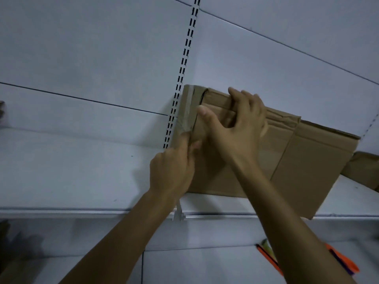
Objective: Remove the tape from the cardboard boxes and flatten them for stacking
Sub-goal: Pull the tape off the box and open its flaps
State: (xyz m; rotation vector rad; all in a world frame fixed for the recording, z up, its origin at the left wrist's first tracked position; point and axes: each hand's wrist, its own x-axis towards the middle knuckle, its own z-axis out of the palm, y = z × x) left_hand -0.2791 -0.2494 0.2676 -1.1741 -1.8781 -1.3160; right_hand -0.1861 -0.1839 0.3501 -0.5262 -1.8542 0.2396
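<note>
On the white shelf (71,171), the cardboard box (307,160) lies half-collapsed, the right hand (235,128) gripping its twelve o'clock edge while the left hand (172,171) fingers (184,140) pinch tape (186,115) still stuck along nine o'clock, peeling seemingly just begun.

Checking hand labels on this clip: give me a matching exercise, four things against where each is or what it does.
Things:
1. left hand
2. right hand
3. tape
4. orange item

States:
a. lies on the lower shelf, at the right
b. grips the top edge of the box
c. runs down the box's left edge
d. pinches the tape's lower end

Pairs: 1-d, 2-b, 3-c, 4-a
</note>
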